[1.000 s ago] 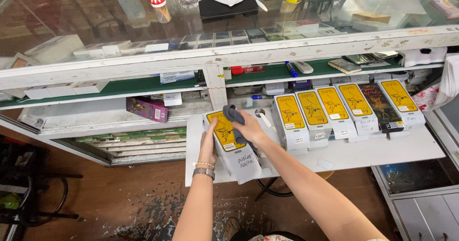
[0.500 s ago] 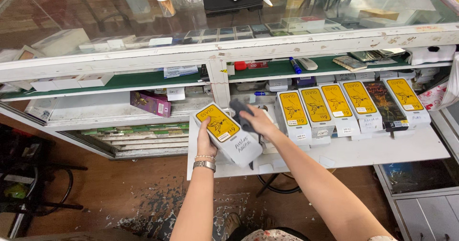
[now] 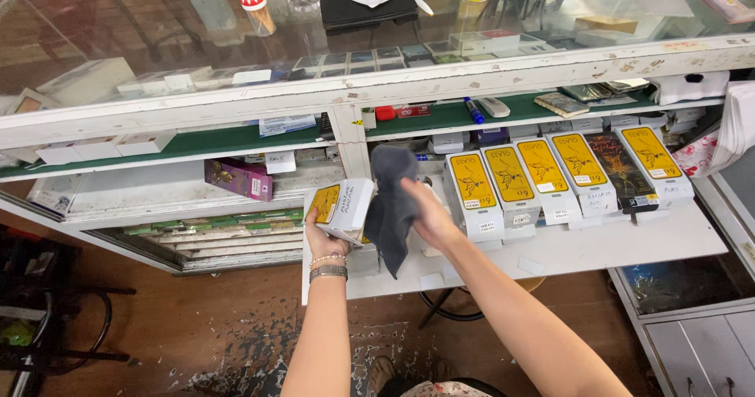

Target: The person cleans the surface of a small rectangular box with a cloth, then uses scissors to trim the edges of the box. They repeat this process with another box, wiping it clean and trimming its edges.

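Starting at the left, the purple box (image 3: 237, 178) lies on the lower shelf inside the glass display counter (image 3: 393, 90), well apart from the hands. Next comes the left hand (image 3: 322, 240), its fingers closed around the underside of a white and yellow box (image 3: 340, 208), which it holds up off the white pull-out shelf (image 3: 598, 247). Half a second ago the box showed its yellow printed face to the camera and tilted flat; now it is turned so that a white side faces up and only a strip of yellow shows at its left. Just right of it, the right hand (image 3: 429, 216) pinches a dark grey cloth (image 3: 391, 204), which hangs down beside the box and touches or nearly touches its right edge; a moment ago the cloth was bunched on top of the box. To judge from the turn, one face has been wiped and another side is being offered to the cloth. Further right, a row of upright yellow-faced boxes (image 3: 543, 173) stands on the pull-out shelf, with one dark box (image 3: 621, 173) among them, unchanged from the earlier frames.
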